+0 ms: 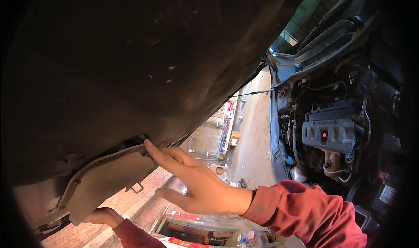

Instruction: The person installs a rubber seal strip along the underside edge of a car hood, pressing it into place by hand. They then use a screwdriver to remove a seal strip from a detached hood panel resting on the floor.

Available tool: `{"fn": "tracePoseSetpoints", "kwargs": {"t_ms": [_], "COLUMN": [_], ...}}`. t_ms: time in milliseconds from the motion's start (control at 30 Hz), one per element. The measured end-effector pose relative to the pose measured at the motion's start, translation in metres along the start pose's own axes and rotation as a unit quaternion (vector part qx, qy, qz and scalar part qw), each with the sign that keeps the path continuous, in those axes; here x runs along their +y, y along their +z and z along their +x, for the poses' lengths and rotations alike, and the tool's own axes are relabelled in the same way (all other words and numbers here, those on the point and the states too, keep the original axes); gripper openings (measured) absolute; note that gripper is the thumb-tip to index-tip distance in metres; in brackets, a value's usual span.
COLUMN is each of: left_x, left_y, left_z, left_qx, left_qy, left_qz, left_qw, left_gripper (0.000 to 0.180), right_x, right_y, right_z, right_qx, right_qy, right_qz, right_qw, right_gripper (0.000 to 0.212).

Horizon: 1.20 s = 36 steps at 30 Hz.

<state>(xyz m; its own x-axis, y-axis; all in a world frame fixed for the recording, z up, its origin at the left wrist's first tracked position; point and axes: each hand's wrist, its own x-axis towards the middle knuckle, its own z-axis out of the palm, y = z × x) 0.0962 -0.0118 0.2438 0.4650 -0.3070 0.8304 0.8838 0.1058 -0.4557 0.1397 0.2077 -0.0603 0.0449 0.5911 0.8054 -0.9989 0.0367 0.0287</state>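
A dull grey-brown trim panel (109, 176), long and curved, lies against the underside of the raised hood (144, 60) at the lower left. My left hand (104, 216) holds the panel's lower end; its fingertips are partly hidden by the panel. My right hand (203, 187) reaches across from the right with its index finger stretched to the panel's upper right corner. The thumb stands apart below, and nothing lies in this hand. A wire loop (137, 187) sticks out beside the panel's lower edge, between the two hands.
The engine bay fills the right side, with a grey engine cover (329, 134) and a battery (386, 194) near the right rim. A thin hood strut (253, 93) runs to the fender. Below are a container of bottles (246, 237), a cardboard box (235, 139) and brick paving (146, 189).
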Motion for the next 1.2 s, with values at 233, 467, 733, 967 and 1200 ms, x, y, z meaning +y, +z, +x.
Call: {"fn": "tracePoseSetpoints", "kwargs": {"t_ms": [233,467,733,967,1200], "left_x": [0.001,0.004,0.002,-0.001,0.004], "left_y": [0.000,0.005,0.004,0.000,0.002], "left_z": [0.000,0.000,0.004,-0.002,-0.005], "left_qx": [-0.010,-0.026,-0.012,0.038,0.051], "left_qy": [-0.004,0.021,0.006,-0.025,-0.117], "left_qz": [0.002,-0.002,0.020,0.058,-0.010], "left_qw": [1.000,0.999,1.000,0.997,0.992], "left_gripper": [0.050,0.046,0.053,0.059,0.057], "right_x": [-0.001,0.001,0.003,-0.004,-0.016], "right_y": [0.001,-0.001,-0.006,0.012,0.024], "right_z": [-0.008,-0.014,-0.014,-0.011,-0.008], "right_qx": [-0.013,-0.042,-0.080,-0.043,0.013], "right_qy": [0.038,0.055,0.076,0.090,0.056], "right_qz": [0.071,0.100,0.083,0.020,-0.022], "right_qw": [0.997,0.993,0.991,0.995,0.998], "right_gripper": [0.080,0.079,0.087,0.095,0.094]}}
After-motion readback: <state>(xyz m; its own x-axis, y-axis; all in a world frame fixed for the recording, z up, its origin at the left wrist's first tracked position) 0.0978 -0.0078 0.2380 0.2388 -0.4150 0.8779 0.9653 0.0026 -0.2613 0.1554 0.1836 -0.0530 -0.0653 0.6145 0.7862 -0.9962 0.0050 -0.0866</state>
